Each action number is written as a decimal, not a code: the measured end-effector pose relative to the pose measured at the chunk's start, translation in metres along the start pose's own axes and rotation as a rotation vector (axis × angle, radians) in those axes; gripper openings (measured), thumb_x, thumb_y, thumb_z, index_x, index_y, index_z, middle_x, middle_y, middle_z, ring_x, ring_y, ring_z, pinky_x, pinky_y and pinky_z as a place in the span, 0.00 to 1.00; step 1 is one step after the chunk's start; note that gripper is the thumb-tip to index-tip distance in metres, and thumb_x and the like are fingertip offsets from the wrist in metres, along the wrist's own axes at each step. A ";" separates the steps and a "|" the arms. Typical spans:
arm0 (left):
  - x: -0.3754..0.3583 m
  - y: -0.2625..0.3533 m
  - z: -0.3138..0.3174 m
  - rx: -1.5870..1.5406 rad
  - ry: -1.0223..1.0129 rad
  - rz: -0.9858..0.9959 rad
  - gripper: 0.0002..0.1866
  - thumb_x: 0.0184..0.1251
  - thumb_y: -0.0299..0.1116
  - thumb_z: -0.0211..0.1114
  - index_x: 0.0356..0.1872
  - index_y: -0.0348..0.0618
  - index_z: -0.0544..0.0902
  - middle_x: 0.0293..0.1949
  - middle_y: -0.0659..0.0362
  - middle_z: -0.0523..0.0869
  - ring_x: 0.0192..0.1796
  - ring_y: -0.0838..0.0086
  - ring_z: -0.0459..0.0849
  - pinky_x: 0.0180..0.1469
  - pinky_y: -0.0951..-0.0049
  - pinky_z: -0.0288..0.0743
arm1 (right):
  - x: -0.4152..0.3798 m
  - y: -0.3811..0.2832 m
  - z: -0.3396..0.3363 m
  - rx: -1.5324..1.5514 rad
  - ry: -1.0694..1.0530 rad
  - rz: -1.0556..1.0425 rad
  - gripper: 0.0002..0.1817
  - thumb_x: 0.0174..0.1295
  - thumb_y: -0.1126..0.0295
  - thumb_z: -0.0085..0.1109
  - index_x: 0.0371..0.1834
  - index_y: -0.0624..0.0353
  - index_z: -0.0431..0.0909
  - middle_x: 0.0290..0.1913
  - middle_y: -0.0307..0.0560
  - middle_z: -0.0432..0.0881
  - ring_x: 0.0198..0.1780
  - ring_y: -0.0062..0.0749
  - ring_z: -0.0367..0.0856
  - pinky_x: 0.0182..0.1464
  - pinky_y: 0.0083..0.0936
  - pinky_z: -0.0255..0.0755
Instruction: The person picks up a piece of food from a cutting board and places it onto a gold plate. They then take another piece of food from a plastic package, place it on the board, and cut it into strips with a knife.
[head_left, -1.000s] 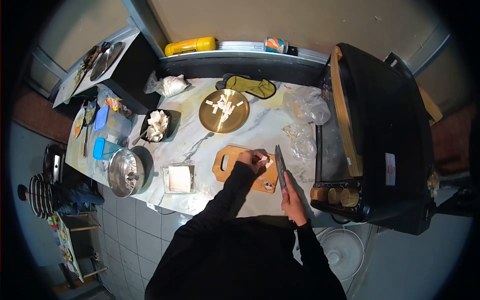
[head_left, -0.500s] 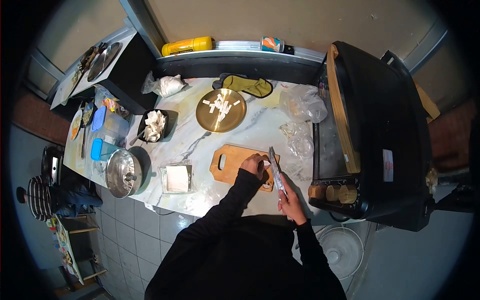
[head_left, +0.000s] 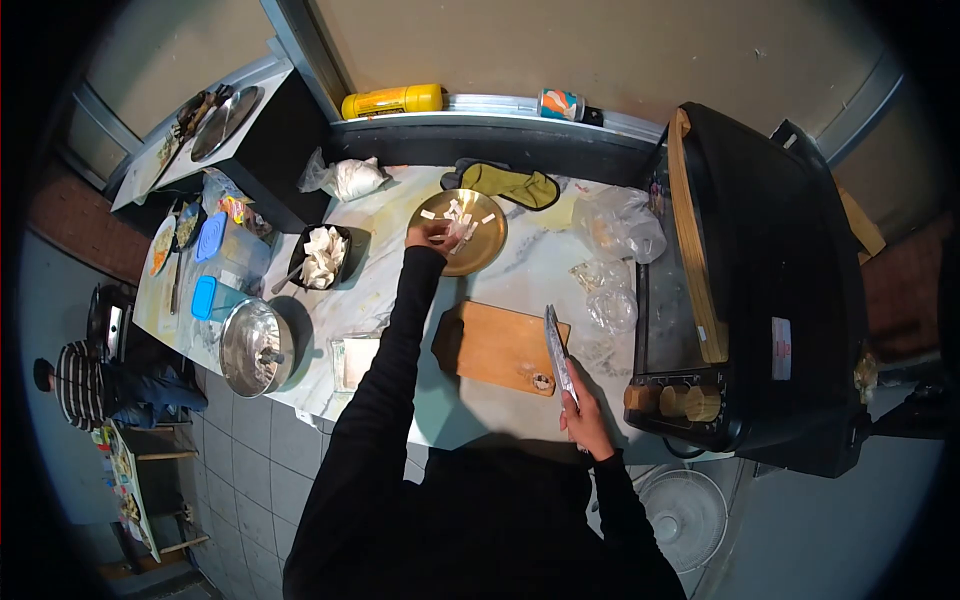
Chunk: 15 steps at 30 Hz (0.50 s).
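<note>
Golden and round, the plate [head_left: 478, 252] is taking white cut pieces [head_left: 455, 218] from the left hand [head_left: 428, 236], which is stretching far forward, fingers bunched over the rim; letting go low over the plate should keep them from scattering. Right hand [head_left: 585, 420] is gripping the knife [head_left: 558, 350], blade lying along the wooden cutting board [head_left: 497, 345].

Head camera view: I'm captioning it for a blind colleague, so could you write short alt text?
Seen from above, a person in black sleeves reaches the left hand to a gold plate of white strips, while the right hand holds a knife over the edge of a wooden cutting board. A black oven stands at the right of the marble counter.
</note>
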<state>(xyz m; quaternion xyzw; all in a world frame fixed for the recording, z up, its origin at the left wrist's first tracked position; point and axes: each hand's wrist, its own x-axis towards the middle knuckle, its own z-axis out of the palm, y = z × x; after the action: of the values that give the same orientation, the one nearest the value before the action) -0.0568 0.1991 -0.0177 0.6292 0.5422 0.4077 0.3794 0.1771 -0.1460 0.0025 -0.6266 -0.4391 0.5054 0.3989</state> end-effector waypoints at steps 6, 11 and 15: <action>-0.057 -0.024 -0.004 -0.157 0.117 0.049 0.17 0.58 0.37 0.75 0.43 0.35 0.84 0.34 0.55 0.88 0.35 0.76 0.86 0.36 0.76 0.80 | 0.001 -0.001 0.004 -0.041 0.039 -0.029 0.33 0.71 0.76 0.45 0.78 0.44 0.53 0.28 0.40 0.75 0.18 0.19 0.70 0.23 0.23 0.68; -0.168 0.016 0.002 -0.135 -0.197 0.045 0.11 0.63 0.34 0.67 0.43 0.40 0.84 0.38 0.54 0.87 0.44 0.69 0.85 0.48 0.68 0.77 | 0.006 0.013 0.009 -0.269 0.114 -0.167 0.34 0.67 0.77 0.49 0.77 0.47 0.55 0.43 0.53 0.75 0.30 0.39 0.77 0.31 0.31 0.72; -0.194 0.046 -0.003 0.558 -0.240 0.590 0.27 0.54 0.48 0.73 0.55 0.54 0.82 0.58 0.48 0.78 0.67 0.52 0.70 0.69 0.43 0.58 | 0.011 -0.026 0.018 -0.377 0.076 -0.158 0.33 0.64 0.77 0.51 0.75 0.53 0.58 0.61 0.62 0.75 0.47 0.59 0.81 0.45 0.41 0.74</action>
<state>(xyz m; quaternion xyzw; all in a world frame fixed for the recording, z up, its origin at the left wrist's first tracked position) -0.0580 0.0007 0.0064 0.8791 0.3802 0.2602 0.1221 0.1568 -0.1265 0.0208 -0.6724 -0.5584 0.3574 0.3291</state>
